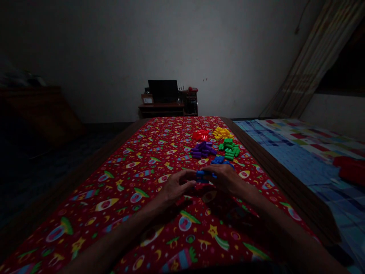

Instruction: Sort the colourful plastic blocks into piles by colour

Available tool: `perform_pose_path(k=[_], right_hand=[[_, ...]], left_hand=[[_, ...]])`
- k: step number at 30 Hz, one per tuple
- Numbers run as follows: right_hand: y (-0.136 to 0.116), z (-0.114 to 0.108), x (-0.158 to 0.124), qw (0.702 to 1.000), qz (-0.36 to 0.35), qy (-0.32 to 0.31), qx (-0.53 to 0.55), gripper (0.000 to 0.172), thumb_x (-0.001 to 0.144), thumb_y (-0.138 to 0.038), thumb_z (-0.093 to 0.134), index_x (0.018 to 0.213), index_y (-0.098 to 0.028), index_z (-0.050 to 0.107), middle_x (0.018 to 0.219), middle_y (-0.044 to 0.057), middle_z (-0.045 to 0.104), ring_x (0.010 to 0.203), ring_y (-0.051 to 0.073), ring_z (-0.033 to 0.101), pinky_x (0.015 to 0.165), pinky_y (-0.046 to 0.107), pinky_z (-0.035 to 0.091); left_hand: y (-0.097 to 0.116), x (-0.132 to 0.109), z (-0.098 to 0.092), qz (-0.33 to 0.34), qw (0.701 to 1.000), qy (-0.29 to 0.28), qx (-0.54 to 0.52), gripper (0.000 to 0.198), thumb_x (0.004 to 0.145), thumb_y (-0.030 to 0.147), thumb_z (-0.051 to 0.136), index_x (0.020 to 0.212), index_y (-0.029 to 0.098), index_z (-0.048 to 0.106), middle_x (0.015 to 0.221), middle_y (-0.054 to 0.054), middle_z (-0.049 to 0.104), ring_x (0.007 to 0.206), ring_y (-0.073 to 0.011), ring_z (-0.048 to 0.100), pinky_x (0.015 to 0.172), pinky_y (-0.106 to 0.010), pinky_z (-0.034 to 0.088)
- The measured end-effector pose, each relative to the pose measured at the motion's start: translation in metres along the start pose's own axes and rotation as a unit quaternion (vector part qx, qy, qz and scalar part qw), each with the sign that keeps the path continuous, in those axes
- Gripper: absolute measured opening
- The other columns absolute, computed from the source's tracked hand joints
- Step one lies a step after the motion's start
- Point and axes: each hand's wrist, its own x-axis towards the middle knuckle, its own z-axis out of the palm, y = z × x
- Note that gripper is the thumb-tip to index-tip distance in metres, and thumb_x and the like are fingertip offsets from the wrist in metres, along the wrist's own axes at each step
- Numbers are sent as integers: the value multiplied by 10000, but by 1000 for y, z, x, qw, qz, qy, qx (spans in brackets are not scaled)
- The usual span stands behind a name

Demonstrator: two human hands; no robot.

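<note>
A small blue plastic building block piece (202, 176) is held just above the cloth between my two hands. My left hand (177, 185) has its thumb and fingertips at the piece's left end. From the other side, my right hand (226, 178) curls over the piece, its fingers hiding part of it. Whether the piece is one block or several joined cannot be made out. Right behind my right hand lies a pile of blue blocks (218, 160), partly covered by that hand.
Beyond my hands are piles of purple blocks (203, 150), green blocks (229, 149), red blocks (200, 135) and yellow blocks (222, 133). They lie on a red patterned cloth (114, 205). A desk with a dark monitor (163, 90) stands at the wall; a blue bedspread (273, 148) is on the right.
</note>
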Motion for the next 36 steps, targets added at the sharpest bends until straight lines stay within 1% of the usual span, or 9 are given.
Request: perform_pose_path(k=[4,8,13,20,24,27,30,33,36], right_hand=[[31,-20,-1,980,115,101,-125,197,901,-192,549,1052,-194,674,1034,92,711,876,197,657,719,260,463],[52,-27,-7,970,127,57,-197,163,892,-210,567,991,-187,694,1065,103,704,906,210,653,747,282,471],[49,-31,-8,978,88,12,-186,232,924,-353,555,968,-184,708,1032,96,720,907,199,664,750,265,466],[47,-44,-6,961,161,85,-206,374,980,-371,413,894,-178,721,885,91,743,781,193,676,640,244,397],[74,-50,-17,930,270,110,-225,553,989,-445,299,761,-147,706,735,117,712,620,182,624,553,260,306],[98,-44,-27,896,371,123,-213,617,987,-454,245,746,-134,714,732,140,711,614,192,621,536,268,297],[116,-31,-35,872,438,81,-201,591,982,-431,262,801,-132,738,806,160,731,693,209,657,562,266,337],[123,-20,-39,861,459,28,-217,528,973,-420,304,891,-148,749,909,169,739,801,235,683,625,275,386],[125,-17,-41,855,465,12,-228,530,976,-430,292,949,-156,745,968,175,733,866,258,689,672,298,418]], left_hand=[[-11,4,-12,-3,998,69,5,345,795,432,604,1020,178,667,973,-85,729,796,-221,712,708,-345,592],[-21,9,-24,-9,995,95,16,313,761,383,591,972,167,674,924,-78,729,722,-196,704,688,-331,591],[-28,10,-28,-7,994,103,19,291,748,355,560,931,162,679,892,-76,724,715,-195,697,683,-333,587],[-25,11,-36,39,989,94,110,264,784,318,513,921,193,701,942,-67,712,830,-201,686,722,-309,575],[-25,18,-75,41,964,156,209,266,792,301,488,911,196,702,987,-64,705,894,-208,666,795,-304,550],[-35,21,-118,-1,932,260,254,292,802,271,460,957,185,692,1009,-62,701,930,-218,658,799,-297,539],[-49,16,-156,-66,891,357,271,255,786,183,468,900,171,696,963,-53,709,952,-219,651,816,-274,512],[-56,8,-177,-145,882,389,223,223,768,122,490,873,154,684,773,-13,695,867,-202,665,768,-250,502],[-57,3,-181,-170,883,394,189,228,778,96,494,915,134,672,645,25,651,764,-169,669,710,-222,492]])
